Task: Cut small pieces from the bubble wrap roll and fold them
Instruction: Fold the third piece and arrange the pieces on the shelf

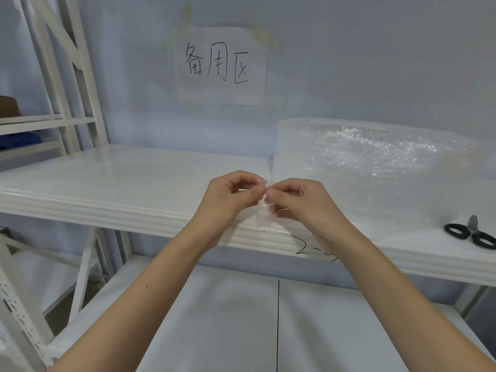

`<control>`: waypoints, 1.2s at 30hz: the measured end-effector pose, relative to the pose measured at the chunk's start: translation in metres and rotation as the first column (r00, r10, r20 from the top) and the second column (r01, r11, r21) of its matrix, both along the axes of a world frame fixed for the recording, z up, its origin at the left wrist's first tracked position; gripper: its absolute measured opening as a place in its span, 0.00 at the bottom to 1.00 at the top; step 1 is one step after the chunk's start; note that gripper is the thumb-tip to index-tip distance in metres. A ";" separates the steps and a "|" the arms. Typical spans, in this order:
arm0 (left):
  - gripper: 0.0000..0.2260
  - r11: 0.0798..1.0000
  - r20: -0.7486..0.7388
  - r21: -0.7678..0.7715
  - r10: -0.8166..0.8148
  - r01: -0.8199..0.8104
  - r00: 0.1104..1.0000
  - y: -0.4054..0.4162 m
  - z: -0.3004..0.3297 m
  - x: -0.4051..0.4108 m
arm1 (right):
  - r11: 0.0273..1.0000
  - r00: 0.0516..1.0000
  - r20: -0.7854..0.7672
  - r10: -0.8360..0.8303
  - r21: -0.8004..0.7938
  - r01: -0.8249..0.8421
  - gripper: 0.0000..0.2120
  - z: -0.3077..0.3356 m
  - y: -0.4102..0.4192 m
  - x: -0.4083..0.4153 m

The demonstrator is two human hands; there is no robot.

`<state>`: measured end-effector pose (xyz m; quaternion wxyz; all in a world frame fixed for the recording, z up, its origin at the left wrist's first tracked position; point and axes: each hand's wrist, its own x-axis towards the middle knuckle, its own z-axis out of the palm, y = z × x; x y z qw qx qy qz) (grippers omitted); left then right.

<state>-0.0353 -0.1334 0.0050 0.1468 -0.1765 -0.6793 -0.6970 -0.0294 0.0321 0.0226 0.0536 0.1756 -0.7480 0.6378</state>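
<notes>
Two hands, left hand [230,193] and right hand [291,200], pinch our small bubble wrap piece [264,210]; light, limp, slippery; we judge edges grip best.

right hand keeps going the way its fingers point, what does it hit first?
Right hand points leftward, so first the small clear bubble wrap piece it pinches, then immediately the left hand; their fingertips look nearly touching, depth unclear.

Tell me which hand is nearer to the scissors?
Right. The right hand is left of the scissors; the left hand is farther left.
</notes>
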 end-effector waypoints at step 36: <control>0.04 0.991 0.082 -0.093 0.101 -0.093 0.992 -0.019 0.000 -0.008 | 0.984 0.998 0.038 -0.051 -0.171 0.056 0.06 0.005 -0.023 -0.032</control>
